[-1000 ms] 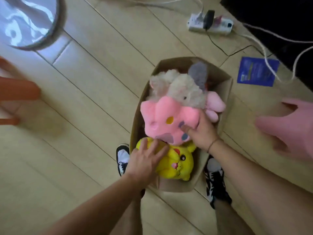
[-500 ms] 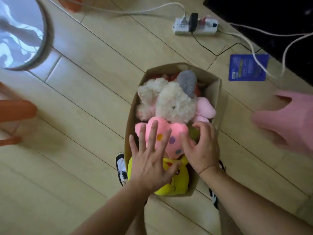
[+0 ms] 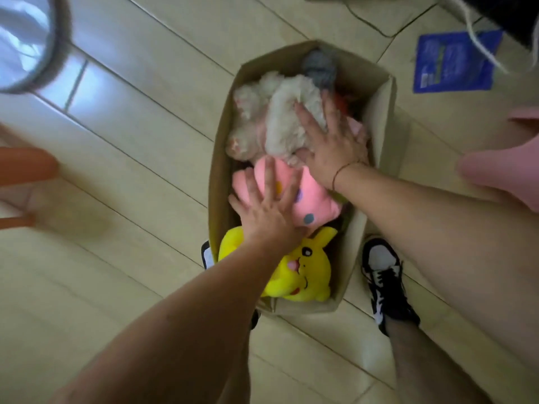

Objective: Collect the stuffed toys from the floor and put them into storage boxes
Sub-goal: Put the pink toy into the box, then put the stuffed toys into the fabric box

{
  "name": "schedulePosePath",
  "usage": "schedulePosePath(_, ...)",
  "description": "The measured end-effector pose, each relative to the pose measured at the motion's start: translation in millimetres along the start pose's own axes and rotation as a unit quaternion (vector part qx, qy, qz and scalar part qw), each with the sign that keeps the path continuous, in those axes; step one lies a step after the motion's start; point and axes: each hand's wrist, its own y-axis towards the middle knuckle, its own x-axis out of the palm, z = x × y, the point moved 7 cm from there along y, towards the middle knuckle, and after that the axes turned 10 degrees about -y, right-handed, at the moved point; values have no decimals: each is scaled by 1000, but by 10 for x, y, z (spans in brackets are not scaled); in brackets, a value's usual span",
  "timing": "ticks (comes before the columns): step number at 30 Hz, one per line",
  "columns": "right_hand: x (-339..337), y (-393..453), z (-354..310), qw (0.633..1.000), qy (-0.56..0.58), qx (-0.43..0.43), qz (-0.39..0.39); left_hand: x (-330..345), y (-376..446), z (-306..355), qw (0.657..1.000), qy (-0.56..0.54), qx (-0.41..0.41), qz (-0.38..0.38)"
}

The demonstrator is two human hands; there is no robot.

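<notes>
A brown cardboard box (image 3: 385,112) stands on the floor between my feet, packed with stuffed toys. A yellow plush (image 3: 303,269) lies at its near end, a pink plush (image 3: 318,199) in the middle, a fluffy white plush (image 3: 271,121) beyond it and a grey plush (image 3: 319,67) at the far end. My left hand (image 3: 268,205) presses flat with spread fingers on the pink plush. My right hand (image 3: 332,138) presses flat on the white plush and a pink toy under it.
A big pink plush (image 3: 501,176) lies on the wooden floor right of the box. A blue packet (image 3: 455,62) and white cables (image 3: 481,39) lie at the back right. A round grey-rimmed object (image 3: 26,42) is at the top left, orange legs (image 3: 26,167) at the left.
My right hand moved away from me, from the pink plush onto the white plush. My left hand stays pressing on the pink plush. The camera has dropped closer to the box.
</notes>
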Motion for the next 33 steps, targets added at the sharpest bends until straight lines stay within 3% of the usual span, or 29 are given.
schedulePosePath(5, -725, -780, 20, 998, 49, -37, -6, -452, -638, 67, 1000, -2, 29, 11)
schedulePosePath(7, -1036, -1267, 82, 996, 65, -53, -8, -617, -1061, 38, 998, -22, 29, 53)
schedulePosePath(9, -1337, -1749, 94, 995, 51, -86, -30, -717, -1602, -43, 993, -57, -24, 104)
schedulePosePath(12, -1885, -2395, 53, 988, 2, -140, -63, -767, -2457, 5, 973, -146, -126, 123)
schedulePosePath(16, -2584, -3179, -362, 966, 9, -245, -75, -1079, -3482, 429, 937, -275, -142, 160)
schedulePosePath(21, -3156, -3921, -1207, 935, 36, -348, -65, -1613, -4746, 386, 860, -393, -172, 277)
schedulePosePath(25, -3155, -4897, -2056, 893, -26, -440, -93, -1391, -6064, 52, 778, -447, -260, 357)
schedulePosePath(28, -2815, -5971, -2685, 831, -65, -540, -114, -852, -7226, -63, 705, -472, -334, 412)
schedulePosePath(33, -1898, -8277, -3224, 698, -121, -681, -187, 518, -9180, 303, 548, -511, -459, 477)
